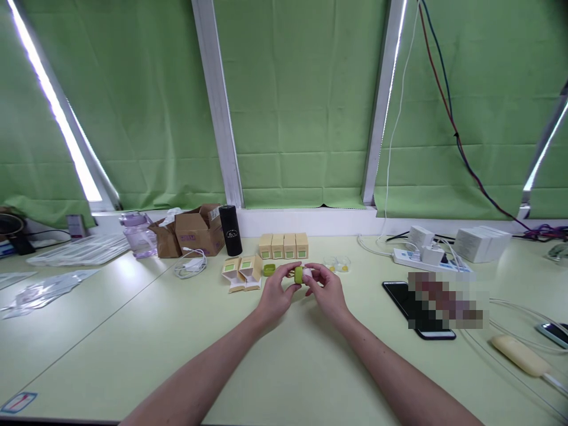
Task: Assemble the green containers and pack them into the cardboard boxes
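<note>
Over the table (284, 367), both hands meet at a small green case-like piece (298, 275). My left hand (277, 296) pinches it between thumb and fingers. At its right side, my right hand (328, 293) has thumb and fingers closed round a small white piece (307, 272), which touches the green one. Fingers partly cover both, so their exact kind is unclear. Just left of my left hand lies another green piece (268, 270), beside two opened small cardboard boxes (242, 274). Beyond the hands stands a row of several closed small boxes (283, 246).
Small clear cups (337, 264) with yellow bits sit behind my right hand. To the right lie a phone (399, 296), a power strip (435, 260) and cables. A black bottle (230, 231), an open carton (197, 231) and a purple jug (139, 236) stand back left.
</note>
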A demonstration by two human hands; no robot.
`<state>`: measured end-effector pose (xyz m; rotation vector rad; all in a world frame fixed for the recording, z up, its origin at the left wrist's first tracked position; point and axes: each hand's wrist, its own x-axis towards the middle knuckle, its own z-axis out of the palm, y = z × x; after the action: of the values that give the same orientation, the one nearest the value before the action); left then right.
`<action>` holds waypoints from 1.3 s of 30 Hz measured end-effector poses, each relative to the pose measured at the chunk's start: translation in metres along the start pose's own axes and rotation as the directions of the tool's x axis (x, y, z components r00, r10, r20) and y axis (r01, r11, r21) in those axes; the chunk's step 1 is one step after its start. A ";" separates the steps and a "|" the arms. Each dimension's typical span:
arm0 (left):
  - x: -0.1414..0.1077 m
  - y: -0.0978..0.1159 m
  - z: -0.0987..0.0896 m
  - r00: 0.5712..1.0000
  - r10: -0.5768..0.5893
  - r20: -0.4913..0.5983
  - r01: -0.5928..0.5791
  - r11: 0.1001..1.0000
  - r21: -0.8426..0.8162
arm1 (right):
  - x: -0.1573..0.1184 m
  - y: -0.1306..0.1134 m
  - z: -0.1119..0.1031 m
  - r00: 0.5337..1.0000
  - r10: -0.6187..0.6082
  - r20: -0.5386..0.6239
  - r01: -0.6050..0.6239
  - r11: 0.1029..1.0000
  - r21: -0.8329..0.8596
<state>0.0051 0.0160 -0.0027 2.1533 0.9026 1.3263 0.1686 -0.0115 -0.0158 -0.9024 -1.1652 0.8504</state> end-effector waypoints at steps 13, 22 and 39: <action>-0.002 -0.006 0.003 0.927 0.372 -0.039 -0.311 0.824 0.474 | 0.000 0.000 0.006 0.999 -0.025 0.031 0.020 0.988 0.150; -0.005 -0.004 0.007 0.942 0.336 -0.020 -0.295 0.852 0.434 | 0.000 -0.007 0.010 1.000 -0.004 0.015 0.001 0.980 0.201; -0.002 -0.002 0.008 0.995 0.069 0.074 -0.071 0.997 0.036 | -0.001 -0.009 0.006 0.999 0.016 0.029 -0.017 1.000 0.014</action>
<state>0.0109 0.0159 -0.0083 2.2662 0.8374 1.2640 0.1638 -0.0154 -0.0069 -0.8922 -1.1767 0.8865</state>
